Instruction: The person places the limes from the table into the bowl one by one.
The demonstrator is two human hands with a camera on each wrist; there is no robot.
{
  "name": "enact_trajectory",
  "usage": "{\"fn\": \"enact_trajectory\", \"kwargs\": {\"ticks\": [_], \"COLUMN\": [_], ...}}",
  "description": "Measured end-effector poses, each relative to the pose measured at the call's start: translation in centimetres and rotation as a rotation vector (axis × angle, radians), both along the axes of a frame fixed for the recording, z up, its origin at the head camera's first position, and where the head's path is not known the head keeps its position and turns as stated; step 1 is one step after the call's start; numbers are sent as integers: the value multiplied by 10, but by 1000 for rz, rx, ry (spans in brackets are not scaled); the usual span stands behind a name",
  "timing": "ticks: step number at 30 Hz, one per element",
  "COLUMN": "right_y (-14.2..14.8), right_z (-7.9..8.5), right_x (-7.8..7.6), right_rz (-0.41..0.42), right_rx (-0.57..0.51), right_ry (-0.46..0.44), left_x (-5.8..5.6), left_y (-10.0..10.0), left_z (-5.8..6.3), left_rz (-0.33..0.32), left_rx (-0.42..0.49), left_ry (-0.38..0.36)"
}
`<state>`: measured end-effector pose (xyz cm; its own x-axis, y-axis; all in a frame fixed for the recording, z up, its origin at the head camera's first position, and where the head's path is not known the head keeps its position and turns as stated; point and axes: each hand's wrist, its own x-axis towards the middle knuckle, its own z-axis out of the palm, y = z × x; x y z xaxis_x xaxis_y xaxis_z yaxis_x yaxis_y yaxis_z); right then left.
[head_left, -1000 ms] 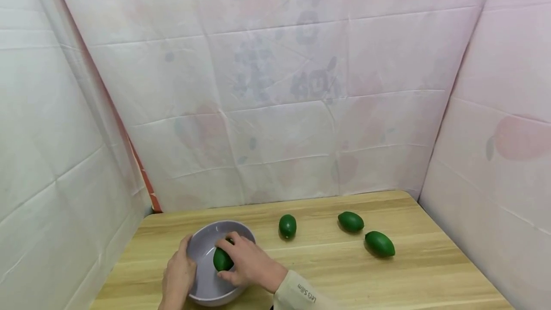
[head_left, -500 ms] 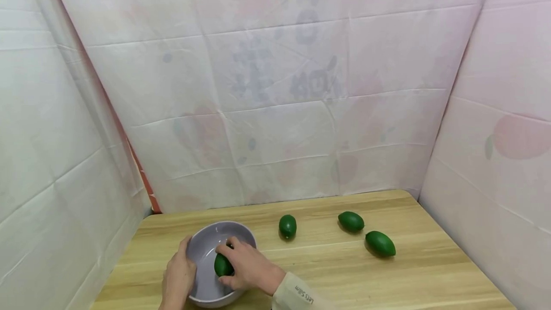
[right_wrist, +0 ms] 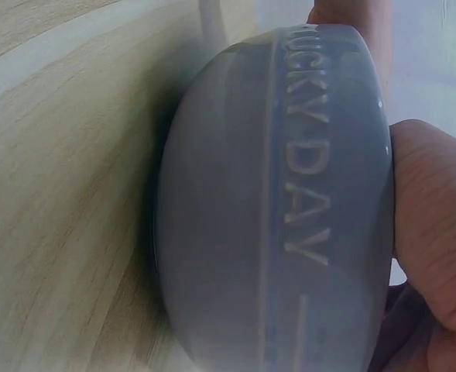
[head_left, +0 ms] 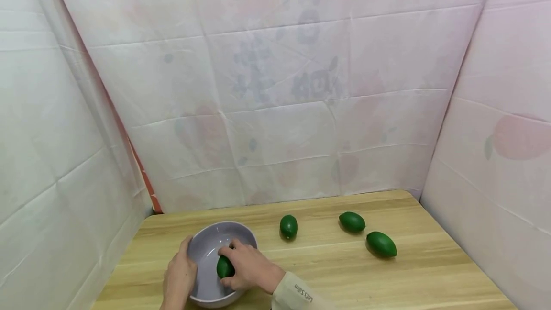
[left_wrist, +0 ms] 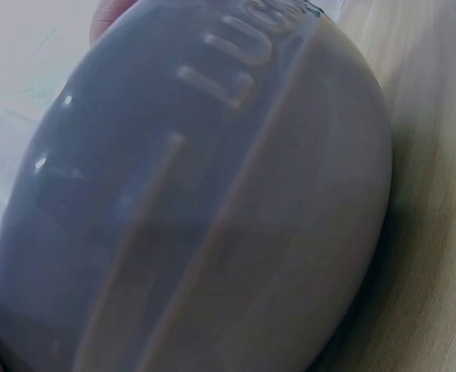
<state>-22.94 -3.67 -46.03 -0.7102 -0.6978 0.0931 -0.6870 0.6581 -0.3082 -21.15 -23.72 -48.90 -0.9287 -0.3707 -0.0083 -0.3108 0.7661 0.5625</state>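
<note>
A grey-purple bowl [head_left: 204, 252] stands at the table's front left, with raised "LUCKY DAY" lettering on its outer wall in the right wrist view. My left hand [head_left: 178, 274] grips the bowl's left rim. Inside the bowl, my right hand [head_left: 251, 268] holds a green lime [head_left: 225, 267] between thumb and fingers, low over the bowl's bottom. Part of that fruit is hidden under the fingers. In the left wrist view, the bowl's outer wall [left_wrist: 212, 201] fills most of the picture, and a fingertip shows at its top edge.
Right of the bowl lies one lime [head_left: 288, 226] on the wooden table [head_left: 327, 271]. Two more, a lime [head_left: 352, 222] and another lime [head_left: 381, 244], lie close together farther right. White printed cloth walls [head_left: 275, 133] stand behind and on both sides.
My right hand, with the lime, has shifted slightly down toward the near side of the bowl. My left hand keeps its place on the rim, and the other limes lie as before.
</note>
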Motion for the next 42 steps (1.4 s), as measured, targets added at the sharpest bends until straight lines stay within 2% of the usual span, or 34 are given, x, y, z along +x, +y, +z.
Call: {"fn": "enact_trajectory", "kwargs": {"ticks": [5,14,26,37,42], "right_y": [0,-3,-6,-6,-6], "right_z": [-1,-6,-10,-8,-8], "right_x": [0,0,-2,1,3], "right_rz": [-14,-36,-48,-41,-27], "right_rx": [17,68,126,149,155], "right_ry": [-9,38,15,48,86], "left_x": [0,2,2,2,1], "left_y": [1,0,0,-1,-1], "left_z": [-2,-4,-5,-3,-1], "left_rz": [3,9,3,-7,3], "left_rx": [-12,-15,-19,-15,1], "left_ry": [31,56,80,76,30]}}
